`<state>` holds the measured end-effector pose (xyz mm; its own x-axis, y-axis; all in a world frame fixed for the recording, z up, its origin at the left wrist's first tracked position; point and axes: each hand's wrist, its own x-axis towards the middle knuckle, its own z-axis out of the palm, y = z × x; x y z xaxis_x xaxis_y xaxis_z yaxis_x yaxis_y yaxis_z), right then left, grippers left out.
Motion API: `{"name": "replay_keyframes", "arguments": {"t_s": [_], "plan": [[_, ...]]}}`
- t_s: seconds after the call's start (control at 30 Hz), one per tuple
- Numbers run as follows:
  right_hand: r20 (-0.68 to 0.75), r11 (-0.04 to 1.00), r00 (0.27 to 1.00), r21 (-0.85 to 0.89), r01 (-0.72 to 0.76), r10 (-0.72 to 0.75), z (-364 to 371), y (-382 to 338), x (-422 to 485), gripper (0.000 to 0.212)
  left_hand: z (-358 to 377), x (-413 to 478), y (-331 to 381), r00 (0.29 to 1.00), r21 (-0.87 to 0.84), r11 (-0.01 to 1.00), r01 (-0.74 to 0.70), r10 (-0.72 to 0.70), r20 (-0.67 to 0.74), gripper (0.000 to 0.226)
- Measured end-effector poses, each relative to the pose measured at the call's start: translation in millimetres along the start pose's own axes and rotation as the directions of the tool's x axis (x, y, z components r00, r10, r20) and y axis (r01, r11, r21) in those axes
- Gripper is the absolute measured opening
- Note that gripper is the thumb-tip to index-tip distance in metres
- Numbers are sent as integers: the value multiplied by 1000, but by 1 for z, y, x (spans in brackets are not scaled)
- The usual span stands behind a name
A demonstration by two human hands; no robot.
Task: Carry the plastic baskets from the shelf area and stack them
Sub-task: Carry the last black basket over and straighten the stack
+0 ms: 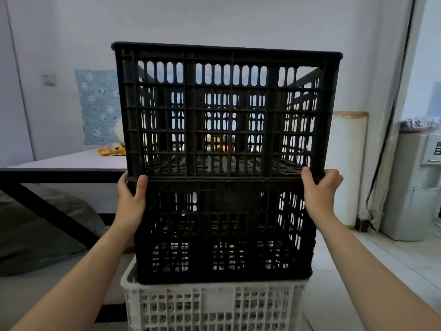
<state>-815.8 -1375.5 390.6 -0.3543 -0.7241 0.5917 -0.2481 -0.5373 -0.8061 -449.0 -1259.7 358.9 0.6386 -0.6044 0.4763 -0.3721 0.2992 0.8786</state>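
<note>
Three baskets in one stack, two hands on the top one

Two black baskets and one white basket [210, 306] fill the frame's centre. Top black basket [226, 111] sits on the lower black basket [224, 232], which rests in the white one. Left hand [131, 199] and right hand [319, 192] each clasp the top basket's bottom corners, thumbs forward.

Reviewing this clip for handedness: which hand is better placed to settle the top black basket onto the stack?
Neither clearly; it looks like a two-hand move. The left hand and right hand both grip the bottom corners of the top black basket, level with each other, above the lower black basket on the white basket.
</note>
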Motion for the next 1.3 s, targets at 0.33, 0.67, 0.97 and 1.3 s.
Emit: {"name": "replay_keyframes", "arguments": {"t_s": [0.33, 0.67, 0.97, 1.3], "plan": [[221, 995, 971, 19, -97, 91, -13, 38, -54, 75, -3, -22, -38, 996, 111, 994, 0, -9, 85, 68], [286, 958, 916, -28, -286, 282, -21, 102, -98, 74, -30, -96, -150, 950, 504, 850, 153, -268, 163, 72], [261, 915, 879, -172, -365, 399, -18, 131, -118, 70, -32, -94, -147, 973, 737, 672, -65, -122, 197, 49], [206, 886, 884, -302, -351, 420, -4, 118, -124, 54, -37, -91, -153, 959, 657, 753, 37, -211, 188, 51]]}}
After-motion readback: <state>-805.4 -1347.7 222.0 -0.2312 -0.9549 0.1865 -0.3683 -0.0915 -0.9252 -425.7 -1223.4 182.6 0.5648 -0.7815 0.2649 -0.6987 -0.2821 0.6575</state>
